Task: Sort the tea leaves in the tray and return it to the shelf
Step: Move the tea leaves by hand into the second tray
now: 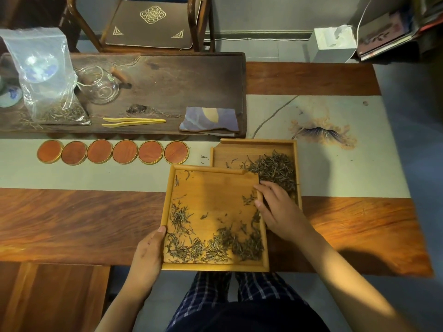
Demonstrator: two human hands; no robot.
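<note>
A square bamboo tray (pixel 211 195) lies at the table's near edge, with tea leaves (pixel 215 245) scattered along its near side and left part. My left hand (pixel 148 252) grips its left rim, thumb on top. My right hand (pixel 278 209) holds its right rim, fingers curled over the edge. A second bamboo tray (pixel 254 146) sits behind and to the right, partly under the first, and holds a heap of dark tea leaves (pixel 275 168) at its right side.
Several round red coasters (pixel 112 151) line up to the left. Behind them a dark wooden tea board (pixel 191 75) carries a plastic bag of tea (pixel 48 77), a glass pitcher (pixel 102 86), bamboo tongs (pixel 133 122) and a folded cloth (pixel 211 119). A chair stands beyond.
</note>
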